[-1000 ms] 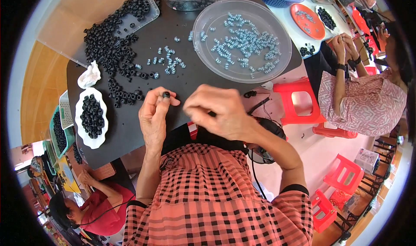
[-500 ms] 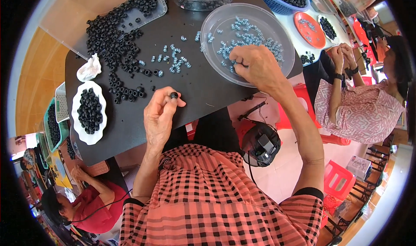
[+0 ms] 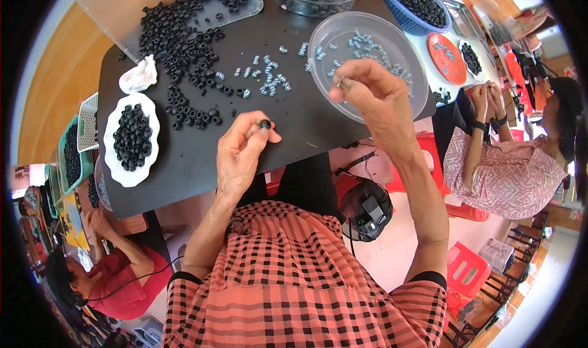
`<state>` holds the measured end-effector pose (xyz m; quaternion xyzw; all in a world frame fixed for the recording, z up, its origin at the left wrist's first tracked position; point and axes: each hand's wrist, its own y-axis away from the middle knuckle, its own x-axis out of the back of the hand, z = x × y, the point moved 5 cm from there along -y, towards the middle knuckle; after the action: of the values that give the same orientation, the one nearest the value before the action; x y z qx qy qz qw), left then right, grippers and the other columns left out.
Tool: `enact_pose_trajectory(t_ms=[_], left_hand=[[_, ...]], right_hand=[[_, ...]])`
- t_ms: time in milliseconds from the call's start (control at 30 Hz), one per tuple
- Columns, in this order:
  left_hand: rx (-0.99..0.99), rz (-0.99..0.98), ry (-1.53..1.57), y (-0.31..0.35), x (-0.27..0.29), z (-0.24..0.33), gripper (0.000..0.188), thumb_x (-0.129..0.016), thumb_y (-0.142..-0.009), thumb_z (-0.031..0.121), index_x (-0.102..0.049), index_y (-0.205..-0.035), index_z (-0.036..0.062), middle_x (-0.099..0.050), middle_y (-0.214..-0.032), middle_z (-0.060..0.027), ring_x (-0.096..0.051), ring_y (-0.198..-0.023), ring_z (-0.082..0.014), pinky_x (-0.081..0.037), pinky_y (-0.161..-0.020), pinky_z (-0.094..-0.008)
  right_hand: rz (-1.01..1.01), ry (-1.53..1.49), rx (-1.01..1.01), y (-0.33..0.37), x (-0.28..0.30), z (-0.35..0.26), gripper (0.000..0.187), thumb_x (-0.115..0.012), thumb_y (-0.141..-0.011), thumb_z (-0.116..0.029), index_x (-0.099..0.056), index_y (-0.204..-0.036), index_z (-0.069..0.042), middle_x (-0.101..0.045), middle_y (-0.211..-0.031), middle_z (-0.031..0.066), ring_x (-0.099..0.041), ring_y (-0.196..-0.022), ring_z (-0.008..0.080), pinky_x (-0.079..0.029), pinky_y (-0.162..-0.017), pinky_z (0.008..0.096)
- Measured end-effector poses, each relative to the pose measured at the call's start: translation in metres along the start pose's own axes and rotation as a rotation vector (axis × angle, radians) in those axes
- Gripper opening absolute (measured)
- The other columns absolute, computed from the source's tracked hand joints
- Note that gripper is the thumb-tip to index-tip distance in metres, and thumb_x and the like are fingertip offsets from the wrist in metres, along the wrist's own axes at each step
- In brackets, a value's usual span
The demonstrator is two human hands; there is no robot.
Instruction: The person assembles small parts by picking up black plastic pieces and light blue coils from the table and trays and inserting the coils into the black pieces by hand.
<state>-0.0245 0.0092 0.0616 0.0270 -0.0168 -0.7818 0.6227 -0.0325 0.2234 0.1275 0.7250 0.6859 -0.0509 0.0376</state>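
Near the table's front edge, my left hand (image 3: 244,149) is closed on a small black round cap (image 3: 264,124), pinched between thumb and fingers. My right hand (image 3: 381,100) is raised over the near rim of a clear round tray (image 3: 318,81), its thumb and fingers closed on a small metal spring (image 3: 344,84). Many silvery-blue springs (image 3: 401,72) lie inside that tray. More loose springs (image 3: 269,81) are scattered on the dark table (image 3: 275,38) between my hands and the black pile.
Black caps (image 3: 177,48) spill from a tipped clear bin (image 3: 254,2). A white scalloped dish (image 3: 125,177) of black parts stands left, beside crumpled tissue (image 3: 138,75). At the back are a clear tub (image 3: 315,8) and a blue basket (image 3: 407,22). Co-workers sit on both sides.
My right hand has lifted from the springs in the tray, carrying one spring toward me. My left hand still grips the black cap. The whole view has shifted slightly.
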Motion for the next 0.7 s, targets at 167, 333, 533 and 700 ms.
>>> enact_pose_trajectory(t_ms=[167,333,533,700], left_hand=[[-0.035,-0.057,0.227,-0.002,-0.004,-0.001,0.013,-0.052,-0.093,0.004,-0.058,-0.103,-0.0002,-0.065,-0.084,-0.0045,-0.062,-0.085,-0.0089,-0.045,-0.084,-0.0231],[0.063,-0.143,0.536,0.0,-0.019,0.001,0.016,-0.051,-0.094,0.005,-0.059,-0.105,-0.0018,-0.065,-0.092,-0.0084,-0.062,-0.086,-0.0121,-0.048,-0.084,-0.0258],[0.092,-0.218,0.712,-0.003,-0.026,-0.005,0.019,-0.049,-0.094,0.004,-0.06,-0.108,-0.0049,-0.063,-0.097,-0.0081,-0.06,-0.09,-0.0134,-0.048,-0.084,-0.0267],[0.087,-0.194,0.691,-0.002,-0.028,-0.007,0.02,-0.05,-0.094,0.004,-0.06,-0.109,-0.0049,-0.062,-0.099,-0.0072,-0.059,-0.091,-0.0124,-0.047,-0.084,-0.0264]], right_hand=[[-0.107,-0.132,0.009,0.01,-0.024,0.013,0.012,-0.059,-0.089,0.001,-0.064,-0.1,-0.001,-0.065,-0.095,0.0055,-0.063,-0.086,0.0118,-0.049,-0.08,0.0244],[-0.064,-0.005,0.134,0.015,-0.039,0.035,0.016,-0.062,-0.086,0.005,-0.064,-0.102,0.001,-0.065,-0.092,0.0047,-0.063,-0.083,0.0109,-0.05,-0.077,0.0234],[-0.088,-0.056,0.215,0.022,-0.049,0.045,0.013,-0.062,-0.086,0.006,-0.064,-0.098,0.004,-0.065,-0.084,0.0055,-0.062,-0.072,0.0106,-0.05,-0.067,0.0235],[-0.05,-0.012,0.272,0.022,-0.048,0.054,0.013,-0.062,-0.085,0.007,-0.064,-0.097,0.005,-0.064,-0.093,0.0086,-0.061,-0.071,0.0108,-0.05,-0.067,0.0234]])
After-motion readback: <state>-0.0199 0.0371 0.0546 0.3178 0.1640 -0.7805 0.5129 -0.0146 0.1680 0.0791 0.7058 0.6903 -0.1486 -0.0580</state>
